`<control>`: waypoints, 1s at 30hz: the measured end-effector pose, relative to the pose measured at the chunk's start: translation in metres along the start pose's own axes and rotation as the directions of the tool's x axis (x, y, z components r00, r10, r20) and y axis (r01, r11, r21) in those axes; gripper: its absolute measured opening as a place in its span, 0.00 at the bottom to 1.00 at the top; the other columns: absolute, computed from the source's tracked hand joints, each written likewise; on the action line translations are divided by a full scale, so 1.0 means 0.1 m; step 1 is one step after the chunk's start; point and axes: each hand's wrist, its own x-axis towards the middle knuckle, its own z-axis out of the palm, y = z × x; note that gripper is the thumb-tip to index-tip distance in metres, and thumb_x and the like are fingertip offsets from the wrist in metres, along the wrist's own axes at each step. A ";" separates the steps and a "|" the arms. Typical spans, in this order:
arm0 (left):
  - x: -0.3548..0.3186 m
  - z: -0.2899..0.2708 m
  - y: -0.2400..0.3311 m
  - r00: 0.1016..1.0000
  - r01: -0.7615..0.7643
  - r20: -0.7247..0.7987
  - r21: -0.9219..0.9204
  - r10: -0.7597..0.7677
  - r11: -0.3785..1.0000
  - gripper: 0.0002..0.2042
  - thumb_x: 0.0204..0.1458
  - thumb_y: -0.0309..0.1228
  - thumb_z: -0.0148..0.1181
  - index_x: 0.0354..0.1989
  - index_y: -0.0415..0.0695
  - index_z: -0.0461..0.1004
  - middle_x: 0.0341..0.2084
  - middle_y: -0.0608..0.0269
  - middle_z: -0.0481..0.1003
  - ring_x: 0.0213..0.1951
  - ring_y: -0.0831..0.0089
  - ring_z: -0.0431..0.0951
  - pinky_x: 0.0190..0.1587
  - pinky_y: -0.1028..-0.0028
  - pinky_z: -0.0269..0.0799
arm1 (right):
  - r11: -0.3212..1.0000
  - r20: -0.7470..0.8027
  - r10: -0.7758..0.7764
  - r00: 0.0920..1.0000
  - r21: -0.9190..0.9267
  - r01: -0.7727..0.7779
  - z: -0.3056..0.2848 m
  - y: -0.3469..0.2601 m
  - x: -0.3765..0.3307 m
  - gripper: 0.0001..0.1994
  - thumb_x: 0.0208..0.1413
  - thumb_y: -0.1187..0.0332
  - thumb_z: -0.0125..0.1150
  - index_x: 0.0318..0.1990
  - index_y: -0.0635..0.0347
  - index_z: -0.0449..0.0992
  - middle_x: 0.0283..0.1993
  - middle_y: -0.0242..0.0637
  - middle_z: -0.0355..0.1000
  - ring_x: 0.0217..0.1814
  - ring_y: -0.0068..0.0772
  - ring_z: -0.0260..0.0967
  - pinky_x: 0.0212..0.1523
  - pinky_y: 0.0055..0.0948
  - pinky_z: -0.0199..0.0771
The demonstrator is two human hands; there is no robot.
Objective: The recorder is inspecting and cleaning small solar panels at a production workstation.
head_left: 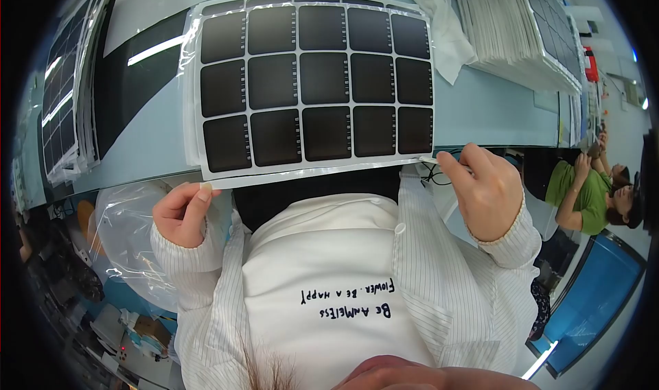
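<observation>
The sheet [312, 85] of dark squares hides the table edge [494, 109] beneath it. Left hand [182, 215] and right hand [487, 191] pinch its near corners, fingers closed tight.

Person wears a white long-sleeved smock with fine dark pinstripes, open at the front over a plain white top bearing dark printed lettering. Cuffs close-fitting at both wrists. Hands bare.

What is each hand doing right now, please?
Left hand: closed, pinching the sheet of dark squares at its near left corner.
Right hand: closed, pinching its near right corner.
</observation>
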 end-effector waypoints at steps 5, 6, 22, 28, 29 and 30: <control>0.00 -0.07 0.06 0.999 0.002 -0.051 -0.006 -0.002 1.000 0.07 0.51 0.26 0.54 0.27 0.36 0.76 0.11 0.76 0.63 0.14 0.88 0.55 0.18 0.83 0.46 | 0.984 0.051 0.124 0.991 -0.134 -0.117 -0.07 0.19 -0.13 0.11 0.36 0.77 0.61 0.33 0.63 0.76 0.20 0.37 0.58 0.20 0.33 0.62 0.19 0.28 0.62; 0.00 -0.07 0.09 0.999 -0.001 -0.054 -0.004 0.001 1.000 0.07 0.51 0.26 0.54 0.27 0.36 0.76 0.11 0.76 0.63 0.14 0.88 0.55 0.18 0.83 0.46 | 0.984 0.047 0.123 0.991 -0.133 -0.116 -0.12 0.22 -0.16 0.11 0.36 0.77 0.61 0.33 0.63 0.76 0.20 0.37 0.58 0.20 0.33 0.62 0.19 0.28 0.62; 0.12 0.61 0.52 0.527 -0.750 0.626 0.024 0.575 0.661 0.08 0.33 0.19 0.60 0.26 0.40 0.78 0.15 0.62 0.70 0.16 0.70 0.68 0.17 0.74 0.60 | 0.982 -0.638 0.061 0.767 0.175 0.067 0.28 0.89 1.54 0.16 0.47 0.67 0.61 0.44 0.62 0.74 0.37 0.42 0.71 0.34 0.39 0.68 0.35 0.32 0.68; 0.15 0.66 0.53 0.521 -0.760 0.613 0.016 0.594 0.650 0.10 0.32 0.21 0.62 0.27 0.42 0.78 0.13 0.65 0.68 0.13 0.71 0.67 0.15 0.74 0.60 | 0.349 0.138 -0.377 0.916 0.937 0.002 0.13 -0.03 0.66 0.35 0.38 0.60 0.71 0.57 0.60 0.65 0.50 0.38 0.69 0.29 0.26 0.69 0.30 0.24 0.71; 0.18 0.70 0.57 0.477 -0.775 0.634 -0.023 0.609 0.631 0.10 0.32 0.21 0.63 0.28 0.43 0.78 0.12 0.66 0.67 0.13 0.71 0.66 0.15 0.74 0.59 | 0.356 0.163 -0.457 0.875 0.934 0.012 0.20 -0.13 0.52 0.34 0.43 0.61 0.68 0.58 0.62 0.63 0.50 0.40 0.69 0.29 0.28 0.69 0.29 0.25 0.71; 0.21 0.76 0.59 0.460 -0.779 0.643 -0.039 0.612 0.626 0.10 0.32 0.21 0.63 0.28 0.43 0.78 0.12 0.66 0.67 0.13 0.71 0.66 0.15 0.74 0.59 | 0.326 0.108 -0.469 0.876 0.944 0.058 0.36 -0.23 0.38 0.29 0.48 0.63 0.64 0.57 0.63 0.63 0.46 0.41 0.71 0.27 0.32 0.69 0.30 0.26 0.72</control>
